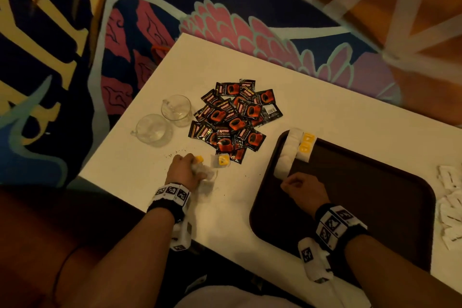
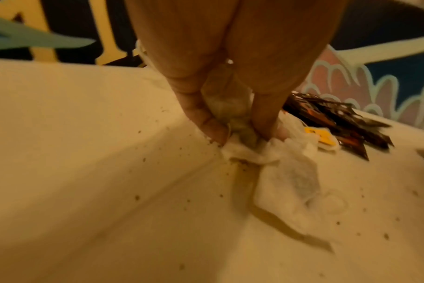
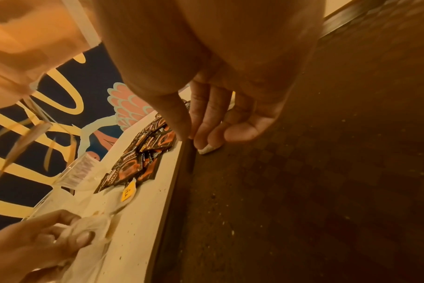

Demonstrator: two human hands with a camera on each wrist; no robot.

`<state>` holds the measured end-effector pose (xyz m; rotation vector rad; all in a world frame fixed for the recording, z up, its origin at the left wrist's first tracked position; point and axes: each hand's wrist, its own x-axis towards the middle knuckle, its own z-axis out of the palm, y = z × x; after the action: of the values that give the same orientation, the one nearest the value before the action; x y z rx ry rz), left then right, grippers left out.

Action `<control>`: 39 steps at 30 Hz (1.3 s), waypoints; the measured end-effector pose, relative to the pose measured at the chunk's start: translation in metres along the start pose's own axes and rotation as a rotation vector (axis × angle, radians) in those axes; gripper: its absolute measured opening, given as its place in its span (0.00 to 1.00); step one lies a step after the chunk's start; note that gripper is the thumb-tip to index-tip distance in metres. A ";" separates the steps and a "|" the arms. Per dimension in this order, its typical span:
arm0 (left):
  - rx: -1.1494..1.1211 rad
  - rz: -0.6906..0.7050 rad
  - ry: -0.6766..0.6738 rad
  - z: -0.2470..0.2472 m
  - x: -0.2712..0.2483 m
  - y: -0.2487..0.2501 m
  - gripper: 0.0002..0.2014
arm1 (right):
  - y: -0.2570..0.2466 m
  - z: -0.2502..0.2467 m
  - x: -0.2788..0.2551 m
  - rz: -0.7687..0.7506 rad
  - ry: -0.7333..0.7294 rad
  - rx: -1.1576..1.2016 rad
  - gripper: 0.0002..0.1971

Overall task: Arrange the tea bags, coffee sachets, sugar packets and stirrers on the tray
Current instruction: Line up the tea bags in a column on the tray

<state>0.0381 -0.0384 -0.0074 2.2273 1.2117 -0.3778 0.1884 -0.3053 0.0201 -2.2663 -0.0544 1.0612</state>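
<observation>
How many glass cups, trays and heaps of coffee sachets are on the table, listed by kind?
Glass cups: 2
Tray: 1
Heap of coffee sachets: 1 (the sachets overlap too much for an exact count)
Total: 4

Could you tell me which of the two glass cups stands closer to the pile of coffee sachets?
The farther glass cup; it stands right beside the coffee sachets, while the other cup sits nearer the table's left edge.
</observation>
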 end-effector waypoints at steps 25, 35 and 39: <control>-1.284 -0.339 -0.026 -0.007 -0.045 0.046 0.07 | -0.018 0.005 -0.029 -0.133 -0.102 0.113 0.01; -1.385 -0.408 0.042 -0.008 -0.055 0.062 0.13 | -0.024 0.008 -0.043 -0.183 -0.154 0.158 0.05; -1.386 -0.337 -0.029 -0.004 -0.067 0.079 0.11 | -0.038 0.015 -0.047 -0.141 -0.197 0.283 0.12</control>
<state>0.0668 -0.1148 0.0566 0.8298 1.2275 0.2777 0.1546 -0.2804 0.0664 -1.8745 -0.1344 1.1360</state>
